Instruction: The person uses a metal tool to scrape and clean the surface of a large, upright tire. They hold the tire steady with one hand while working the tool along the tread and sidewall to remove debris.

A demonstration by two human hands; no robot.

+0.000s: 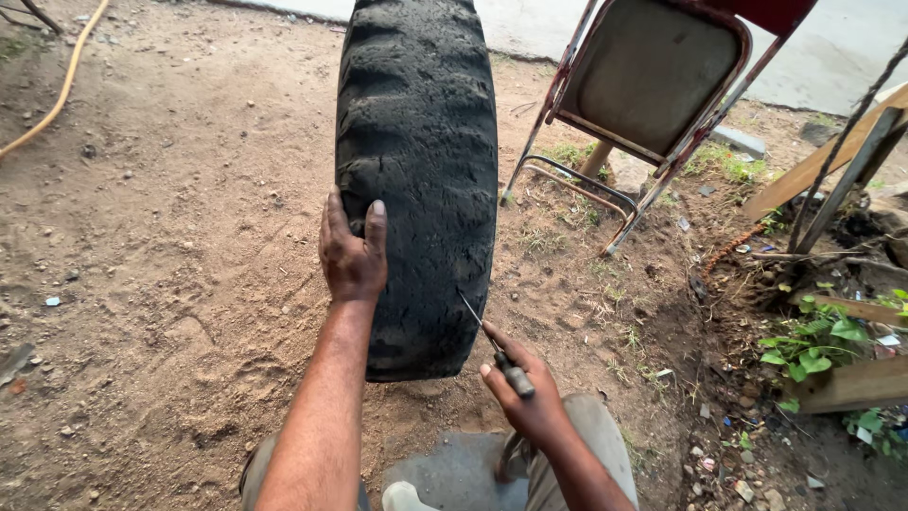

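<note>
Tyre [417, 180] is standing upright on its tread on bare dirt ground [161, 237], long axis running away from the person, directly ahead of both hands. Left hand [352, 251] is pressing flat against the tyre's left shoulder, fingers spread and lying on the rubber, thumb up on the tread. Right hand [526, 393] is sitting lower, to the tyre's near right; fingers are closing round the dark handle of a thin pointed tool [494, 346], whose tip is angling up-left and touching or nearly touching the tread. Left hand is nearer the tyre. Folded red metal chair [653, 85] is leaning behind right, apart from the tyre. Yellow hose [59, 90] is lying far left. Wooden planks [832, 151] and green weeds [813, 345] are lying right, well apart.
</note>
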